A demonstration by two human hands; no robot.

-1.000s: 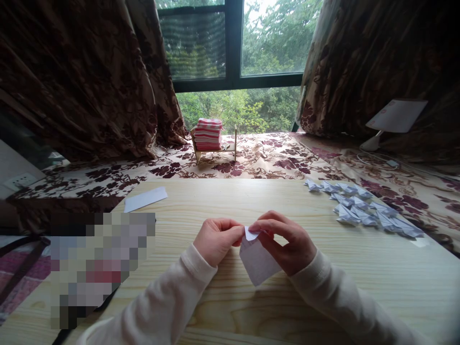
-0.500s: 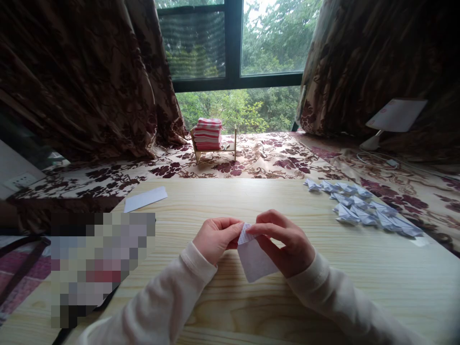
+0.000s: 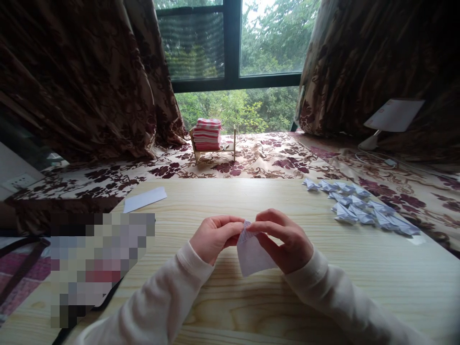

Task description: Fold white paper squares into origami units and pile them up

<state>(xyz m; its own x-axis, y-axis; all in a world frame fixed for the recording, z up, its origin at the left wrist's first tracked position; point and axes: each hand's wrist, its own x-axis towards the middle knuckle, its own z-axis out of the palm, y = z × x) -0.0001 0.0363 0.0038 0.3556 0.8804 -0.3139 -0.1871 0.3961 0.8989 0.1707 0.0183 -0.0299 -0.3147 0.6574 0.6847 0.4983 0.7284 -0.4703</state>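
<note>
A small sheet of white paper (image 3: pixel 254 256) is held up over the table, its top folded over and showing faint print. My left hand (image 3: pixel 217 235) pinches the paper's upper left corner between thumb and fingers. Along the upper right side, my right hand (image 3: pixel 285 239) grips the same sheet, with fingertips pressed on the folded part close to the left thumb. The hands almost touch. Part of the sheet's right side is hidden behind the right fingers.
Several folded white paper pieces (image 3: pixel 359 208) lie at the table's right. A white paper strip (image 3: pixel 145 199) and a pixelated item (image 3: pixel 100 263) are on the left. Beyond the wooden table (image 3: pixel 230 194), a small stand holds pink-striped cloths (image 3: pixel 207 134); a lamp (image 3: pixel 394 115) stands far right.
The paper's lower edge has risen slightly and curves more. Its folded top looks narrower and more creased between the fingers. Both hands keep their hold in nearly the same place.
</note>
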